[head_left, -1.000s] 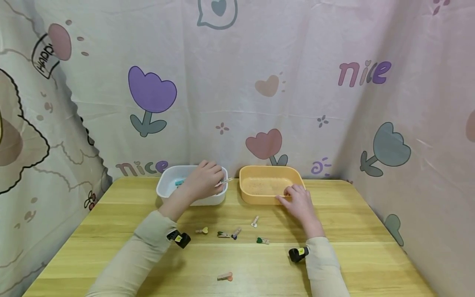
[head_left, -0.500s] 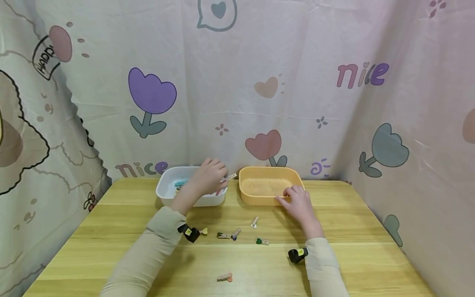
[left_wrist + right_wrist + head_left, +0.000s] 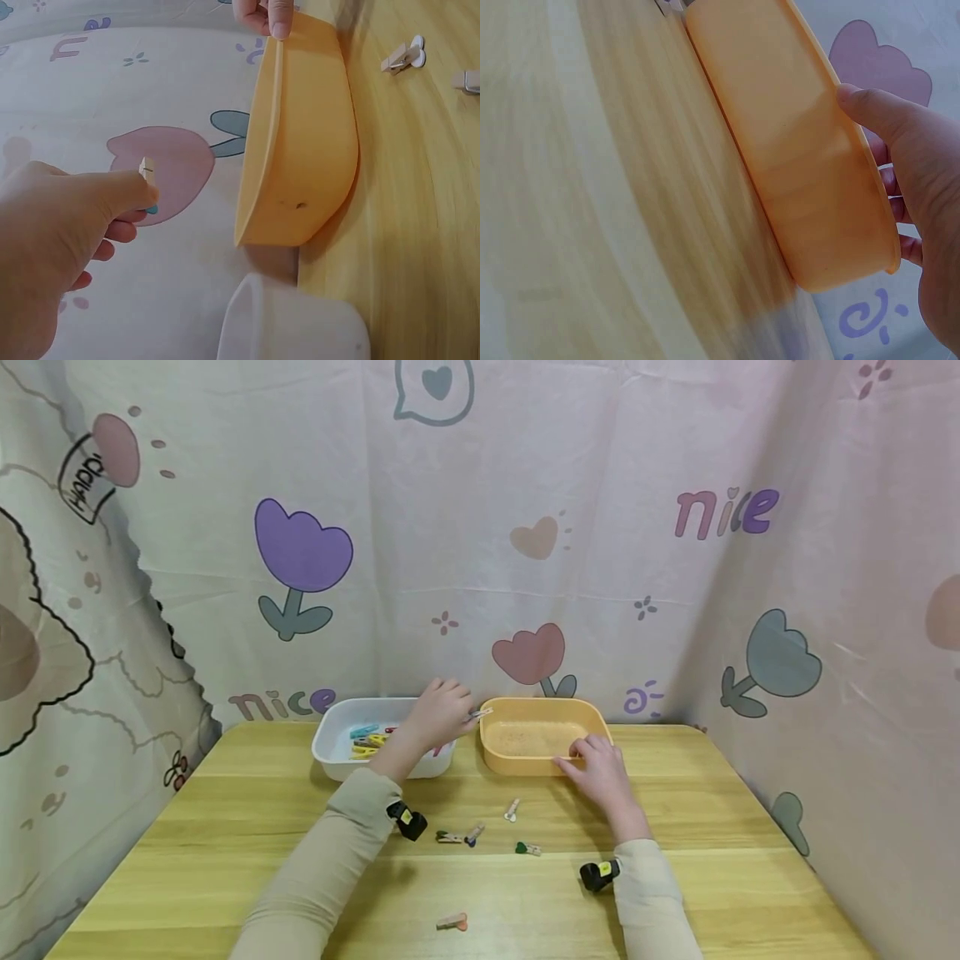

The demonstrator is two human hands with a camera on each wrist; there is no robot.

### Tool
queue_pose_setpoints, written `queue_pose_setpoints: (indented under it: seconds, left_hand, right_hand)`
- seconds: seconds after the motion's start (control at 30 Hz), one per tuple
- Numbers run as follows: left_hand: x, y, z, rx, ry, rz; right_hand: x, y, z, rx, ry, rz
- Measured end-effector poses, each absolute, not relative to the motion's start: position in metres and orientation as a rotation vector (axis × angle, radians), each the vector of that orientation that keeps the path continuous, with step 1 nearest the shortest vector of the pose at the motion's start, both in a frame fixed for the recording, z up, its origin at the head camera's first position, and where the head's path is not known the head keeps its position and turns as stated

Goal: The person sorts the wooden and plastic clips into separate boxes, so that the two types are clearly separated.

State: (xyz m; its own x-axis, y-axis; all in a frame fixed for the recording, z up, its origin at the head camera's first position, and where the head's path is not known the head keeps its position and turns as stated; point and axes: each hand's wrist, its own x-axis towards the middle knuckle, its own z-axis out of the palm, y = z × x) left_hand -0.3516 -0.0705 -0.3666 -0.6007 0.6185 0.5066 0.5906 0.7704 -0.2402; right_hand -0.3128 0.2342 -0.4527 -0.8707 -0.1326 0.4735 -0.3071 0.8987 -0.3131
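My left hand point(image 3: 437, 717) pinches a small wooden clothespin point(image 3: 481, 713) between thumb and fingers, above the gap between two tubs. In the left wrist view, a bit of teal shows below the wooden clothespin point(image 3: 148, 169). Behind and under this hand is the white tub point(image 3: 337, 771), with yellow, blue and red clothespins point(image 3: 366, 745) inside, partly covered by the forearm. My right hand point(image 3: 606, 777) holds the near right rim of the yellow tub point(image 3: 521, 766). Its thumb lies outside the wall and its fingers reach over the rim, as the right wrist view shows.
Several wooden clothespins with heart ends lie on the table in front of the tubs, among them a white one point(image 3: 512, 811), a green one point(image 3: 528, 849) and an orange one point(image 3: 452, 922). A patterned curtain point(image 3: 420, 635) hangs right behind the tubs.
My left hand has moved right with the clothespin, from over the white tub toward the yellow tub, uncovering more clothespins inside the white one. My right hand has stayed at the rim.
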Motion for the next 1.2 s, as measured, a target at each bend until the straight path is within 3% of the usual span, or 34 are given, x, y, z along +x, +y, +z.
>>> queue_pose_setpoints:
  seconds: [1.2]
  left_hand:
    - [-0.394, -0.007, -0.406, -0.666, -2.510, 0.130]
  right_hand:
    - [-0.315, 0.234, -0.453, 0.333, -2.589, 0.522]
